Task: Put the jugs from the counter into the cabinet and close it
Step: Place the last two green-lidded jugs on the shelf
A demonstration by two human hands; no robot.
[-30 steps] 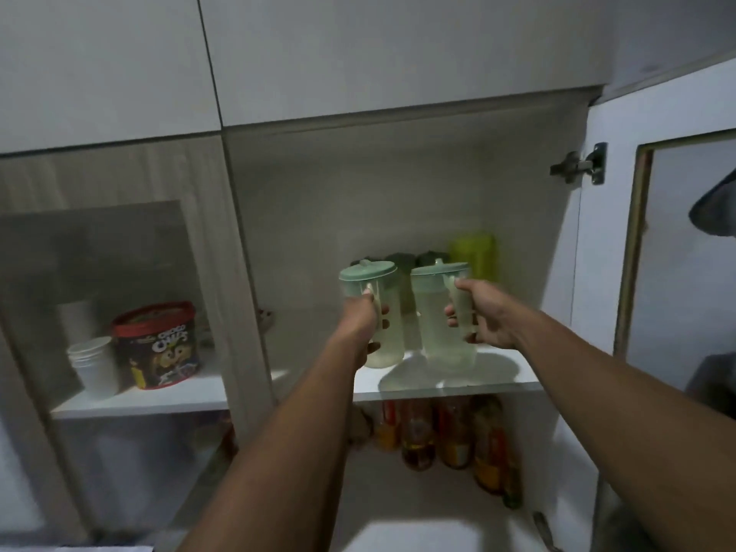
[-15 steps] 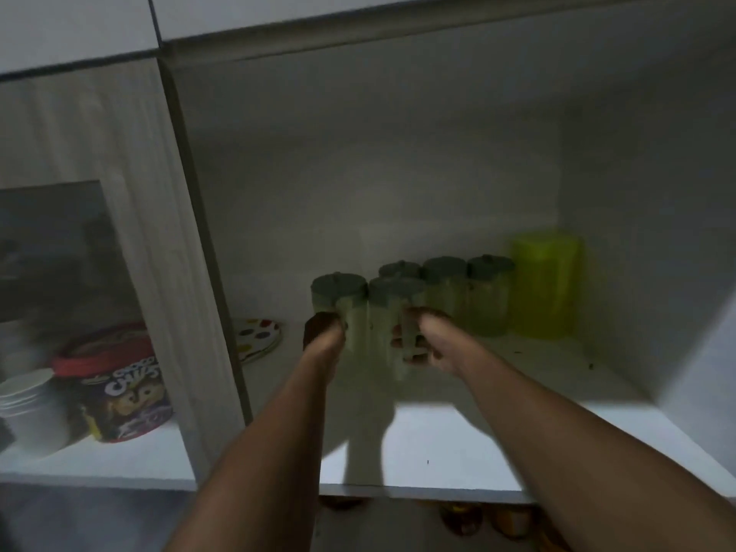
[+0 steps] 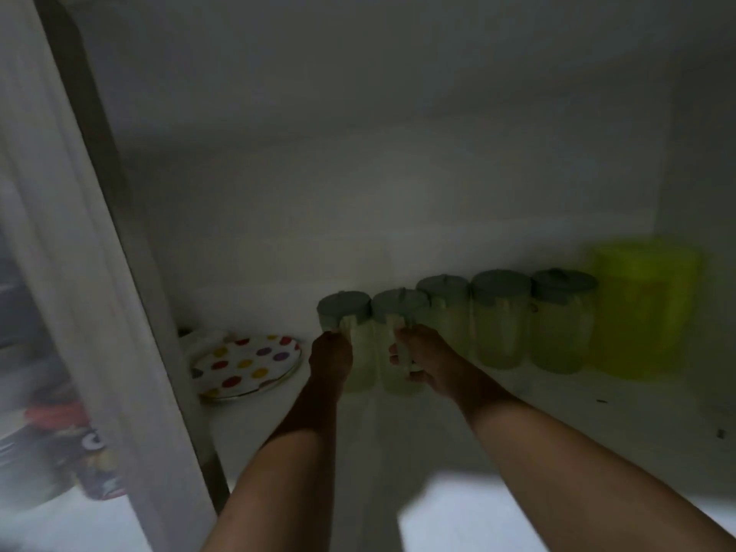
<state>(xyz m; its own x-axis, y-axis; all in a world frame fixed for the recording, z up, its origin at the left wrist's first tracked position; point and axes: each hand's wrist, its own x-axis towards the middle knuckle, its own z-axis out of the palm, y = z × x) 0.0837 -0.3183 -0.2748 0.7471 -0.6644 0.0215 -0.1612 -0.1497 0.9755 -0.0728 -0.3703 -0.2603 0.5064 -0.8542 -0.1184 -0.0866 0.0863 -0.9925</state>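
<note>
— What's on the shelf (image 3: 557, 424)?
— Plate (image 3: 247, 366) far left. Right of it, two jugs (image 3: 360, 344) side by side. Behind and rightward, three more jugs (image 3: 500, 318) in a row, then a container (image 3: 641, 308).

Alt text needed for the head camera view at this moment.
Inside a dim cabinet, the left hand and right hand each grip a green-lidded jug on the white shelf, beside three matching jugs, a yellow container and a spotted plate.

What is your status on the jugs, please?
Left hand on left jug, right hand on right jug. Both beside three shelved jugs. Spotted plate left, clear.
</note>
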